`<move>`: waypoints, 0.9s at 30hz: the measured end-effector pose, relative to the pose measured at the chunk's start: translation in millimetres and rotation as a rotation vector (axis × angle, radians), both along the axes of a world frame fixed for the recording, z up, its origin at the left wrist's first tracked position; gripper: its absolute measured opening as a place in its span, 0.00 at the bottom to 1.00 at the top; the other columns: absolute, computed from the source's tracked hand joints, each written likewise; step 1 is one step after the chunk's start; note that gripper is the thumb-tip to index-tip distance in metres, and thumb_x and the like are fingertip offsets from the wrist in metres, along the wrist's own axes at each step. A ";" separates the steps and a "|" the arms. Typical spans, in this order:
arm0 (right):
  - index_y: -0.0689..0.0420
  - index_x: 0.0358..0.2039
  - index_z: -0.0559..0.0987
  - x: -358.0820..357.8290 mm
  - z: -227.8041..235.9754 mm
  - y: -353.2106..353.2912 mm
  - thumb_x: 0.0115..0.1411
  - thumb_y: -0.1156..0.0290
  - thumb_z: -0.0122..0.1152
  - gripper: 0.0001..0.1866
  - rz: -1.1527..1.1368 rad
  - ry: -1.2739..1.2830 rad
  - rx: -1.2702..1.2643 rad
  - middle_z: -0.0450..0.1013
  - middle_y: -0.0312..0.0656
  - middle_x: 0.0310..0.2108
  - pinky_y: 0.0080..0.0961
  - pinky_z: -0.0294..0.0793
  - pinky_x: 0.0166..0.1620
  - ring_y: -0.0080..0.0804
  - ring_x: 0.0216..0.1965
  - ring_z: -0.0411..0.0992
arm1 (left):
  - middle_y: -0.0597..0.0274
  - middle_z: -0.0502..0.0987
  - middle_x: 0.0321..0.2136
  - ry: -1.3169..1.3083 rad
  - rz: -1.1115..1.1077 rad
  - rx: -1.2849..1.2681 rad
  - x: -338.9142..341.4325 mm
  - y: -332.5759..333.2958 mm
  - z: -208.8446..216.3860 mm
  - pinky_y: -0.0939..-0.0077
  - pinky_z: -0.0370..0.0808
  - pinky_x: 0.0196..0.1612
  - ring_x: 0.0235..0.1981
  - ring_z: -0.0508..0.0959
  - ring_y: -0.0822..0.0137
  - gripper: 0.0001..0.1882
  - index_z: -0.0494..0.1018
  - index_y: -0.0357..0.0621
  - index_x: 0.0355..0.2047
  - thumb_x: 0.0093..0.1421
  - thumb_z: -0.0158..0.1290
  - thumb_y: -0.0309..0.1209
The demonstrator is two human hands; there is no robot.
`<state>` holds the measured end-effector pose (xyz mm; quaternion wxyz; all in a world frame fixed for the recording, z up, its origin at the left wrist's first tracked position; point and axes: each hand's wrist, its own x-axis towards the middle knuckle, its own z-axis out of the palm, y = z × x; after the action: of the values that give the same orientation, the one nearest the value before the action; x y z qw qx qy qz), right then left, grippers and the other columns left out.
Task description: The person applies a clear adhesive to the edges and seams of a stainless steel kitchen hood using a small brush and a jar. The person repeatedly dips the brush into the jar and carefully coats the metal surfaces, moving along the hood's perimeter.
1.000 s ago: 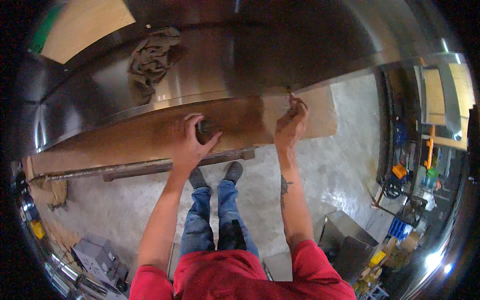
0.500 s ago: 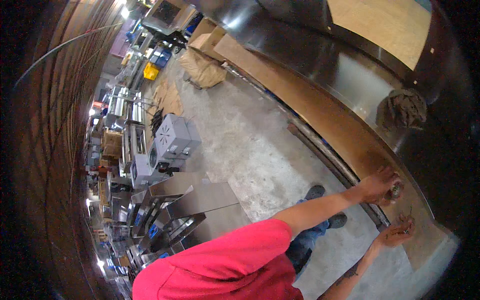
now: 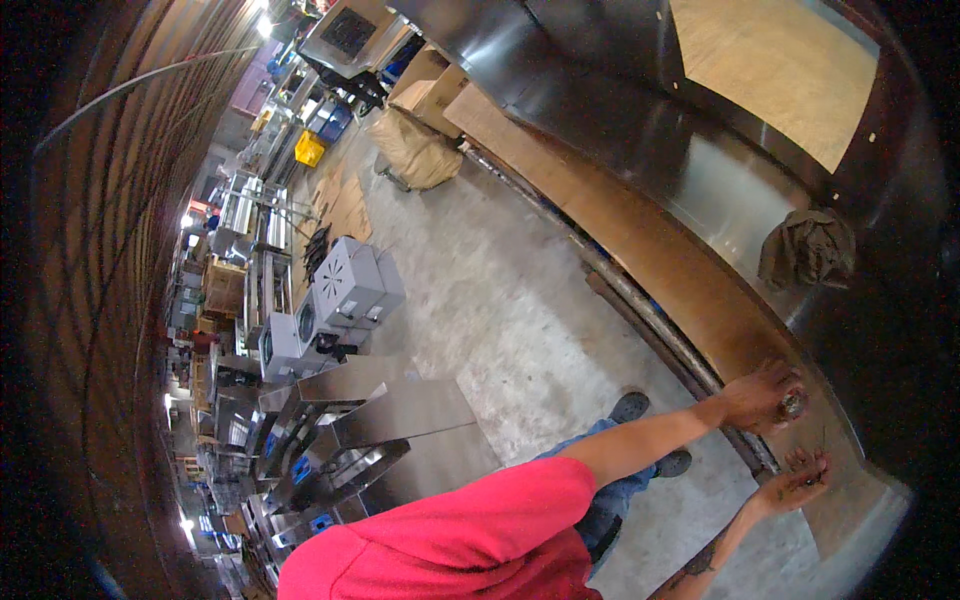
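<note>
My left hand [image 3: 757, 397] is closed around a small round object with a shiny, greyish end [image 3: 792, 405]; its kind is unclear. Closer to me, my right hand [image 3: 795, 484] has its fingers curled together, and whatever they pinch is too small to make out. Both hands are above the near end of a long brown board [image 3: 640, 230] that edges a work surface. Beyond the board lies dark, shiny sheet metal [image 3: 715, 185], with a crumpled dark cloth [image 3: 808, 248] resting on it.
A metal pipe [image 3: 640, 300] runs along the board's near side. Concrete floor [image 3: 500, 290] stretches behind, with grey boxy units [image 3: 352, 285] and steel panels [image 3: 410, 415]. A tan bag [image 3: 420, 150] and cardboard boxes stand at the board's far end.
The whole view has shifted slightly, so the surroundings sit a bit lower. Both hands stay close together over the board, with the left still gripping the round object.
</note>
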<state>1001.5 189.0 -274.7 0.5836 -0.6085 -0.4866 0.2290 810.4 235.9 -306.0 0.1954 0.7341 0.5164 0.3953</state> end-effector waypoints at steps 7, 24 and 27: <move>0.65 0.57 0.74 -6.8 27.7 -5.4 0.82 0.66 0.47 0.15 -0.011 -0.121 0.014 0.78 0.48 0.41 0.26 0.79 0.33 0.28 0.30 0.75 | 0.47 0.66 0.67 -0.013 -0.076 -0.297 -15.7 -8.0 26.9 0.44 0.72 0.67 0.67 0.67 0.38 0.40 0.64 0.47 0.67 0.60 0.64 0.50; 0.61 0.54 0.76 -20.3 12.9 -11.4 0.78 0.70 0.52 0.11 0.022 -0.028 0.126 0.77 0.46 0.48 0.30 0.79 0.41 0.35 0.41 0.77 | 0.52 0.79 0.55 -0.049 -0.032 -0.323 -26.6 -3.6 29.9 0.50 0.73 0.62 0.58 0.76 0.45 0.21 0.82 0.60 0.55 0.64 0.61 0.49; 0.59 0.50 0.78 -37.6 21.3 -10.4 0.75 0.72 0.57 0.08 -0.027 -0.046 0.089 0.78 0.44 0.45 0.29 0.78 0.41 0.35 0.40 0.76 | 0.46 0.77 0.59 0.093 0.022 -0.221 -37.5 3.0 30.8 0.49 0.74 0.62 0.58 0.77 0.43 0.33 0.74 0.43 0.60 0.62 0.66 0.50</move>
<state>963.9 178.6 -253.4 0.6019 -0.5935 -0.5012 0.1850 772.9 238.9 -275.2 0.2466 0.7199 0.5734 0.3035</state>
